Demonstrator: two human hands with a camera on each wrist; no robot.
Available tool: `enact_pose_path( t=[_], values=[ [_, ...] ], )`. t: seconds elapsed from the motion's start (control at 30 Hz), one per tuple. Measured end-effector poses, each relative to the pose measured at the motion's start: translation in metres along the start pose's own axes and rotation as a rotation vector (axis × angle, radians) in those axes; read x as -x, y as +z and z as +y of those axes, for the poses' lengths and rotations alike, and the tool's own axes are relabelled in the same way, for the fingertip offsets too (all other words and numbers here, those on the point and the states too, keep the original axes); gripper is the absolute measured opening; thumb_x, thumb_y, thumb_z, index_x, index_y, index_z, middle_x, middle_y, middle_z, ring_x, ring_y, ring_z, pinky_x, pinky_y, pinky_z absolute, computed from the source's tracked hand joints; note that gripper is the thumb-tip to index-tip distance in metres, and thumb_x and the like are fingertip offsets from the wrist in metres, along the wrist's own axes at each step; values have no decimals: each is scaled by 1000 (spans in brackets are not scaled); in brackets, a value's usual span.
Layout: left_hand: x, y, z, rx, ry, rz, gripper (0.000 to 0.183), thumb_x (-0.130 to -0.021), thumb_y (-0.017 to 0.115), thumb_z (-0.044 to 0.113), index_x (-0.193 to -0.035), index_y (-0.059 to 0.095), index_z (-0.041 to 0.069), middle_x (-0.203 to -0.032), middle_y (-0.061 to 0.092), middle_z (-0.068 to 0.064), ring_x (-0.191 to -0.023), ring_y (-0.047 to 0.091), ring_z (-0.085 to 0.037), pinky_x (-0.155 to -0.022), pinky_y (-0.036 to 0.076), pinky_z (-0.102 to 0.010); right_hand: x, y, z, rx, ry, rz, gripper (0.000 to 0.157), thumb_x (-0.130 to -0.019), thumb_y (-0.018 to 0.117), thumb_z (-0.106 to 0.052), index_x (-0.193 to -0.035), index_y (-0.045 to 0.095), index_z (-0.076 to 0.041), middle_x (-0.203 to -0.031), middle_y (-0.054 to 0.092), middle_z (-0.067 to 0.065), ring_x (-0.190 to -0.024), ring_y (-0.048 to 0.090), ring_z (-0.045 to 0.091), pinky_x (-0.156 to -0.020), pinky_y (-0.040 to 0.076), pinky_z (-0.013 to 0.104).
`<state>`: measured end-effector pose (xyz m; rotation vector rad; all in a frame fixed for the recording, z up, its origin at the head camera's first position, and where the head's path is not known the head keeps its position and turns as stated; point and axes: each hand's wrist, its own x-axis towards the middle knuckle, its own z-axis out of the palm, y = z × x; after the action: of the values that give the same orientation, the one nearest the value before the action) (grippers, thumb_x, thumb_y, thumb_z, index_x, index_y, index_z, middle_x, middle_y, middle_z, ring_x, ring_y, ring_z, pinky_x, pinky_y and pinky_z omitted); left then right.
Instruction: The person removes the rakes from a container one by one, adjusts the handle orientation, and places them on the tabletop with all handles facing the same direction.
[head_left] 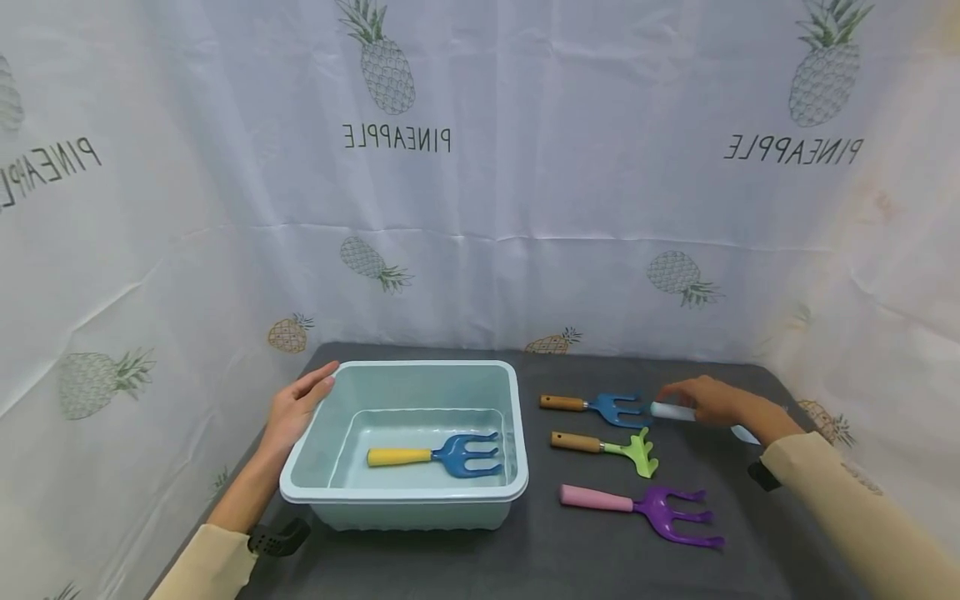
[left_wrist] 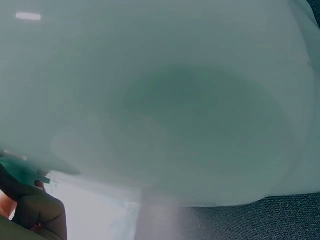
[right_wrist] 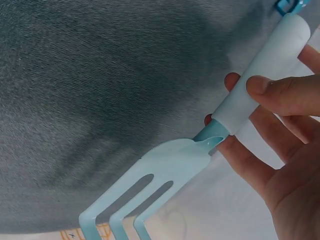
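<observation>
In the head view my left hand point(head_left: 292, 410) grips the left rim of a pale blue-green plastic basin point(head_left: 405, 493) near its far corner. The basin's smooth outer wall point(left_wrist: 190, 125) fills most of the left wrist view. Inside the basin lies a hand fork point(head_left: 457, 455) with a yellow handle and blue tines. At the far right, my right hand point(head_left: 716, 402) holds a light blue hand fork point(right_wrist: 172, 155) by its pale handle, thumb on one side and fingers behind. Its bent tines point away from the palm.
Between basin and right hand, three tools lie in a column on the dark grey table point(head_left: 540, 567): a blue fork point(head_left: 617, 408) with wooden handle, a small green rake point(head_left: 637, 454), and a purple fork point(head_left: 667, 514) with pink handle. White pineapple-print curtains point(head_left: 510, 192) enclose the table.
</observation>
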<state>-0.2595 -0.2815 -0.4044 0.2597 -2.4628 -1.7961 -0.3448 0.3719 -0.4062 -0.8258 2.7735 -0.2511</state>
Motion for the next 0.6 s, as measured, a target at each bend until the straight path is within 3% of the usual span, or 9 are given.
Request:
enact_pose_path(
  t=[0.4,0.6],
  values=[
    [2,1,1,-6,-5,-1,63,-106,51,51,-159,43,18,-166,40,-5,-149,43,-28,-83,46,-4,0,15,9,-13,16,-33,69,-81,41,26,-139,62,-5,-90,62,4,-72,43,10,-63,37,28],
    [1,1,1,-7,-10,2,63,-106,52,53,-159,43,20,-167,39,-4,-150,42,-28,-83,46,-5,-2,22,10,14,29,-30,72,-79,41,29,-139,62,-6,-95,64,6,-76,48,14,-67,41,34]
  ],
)
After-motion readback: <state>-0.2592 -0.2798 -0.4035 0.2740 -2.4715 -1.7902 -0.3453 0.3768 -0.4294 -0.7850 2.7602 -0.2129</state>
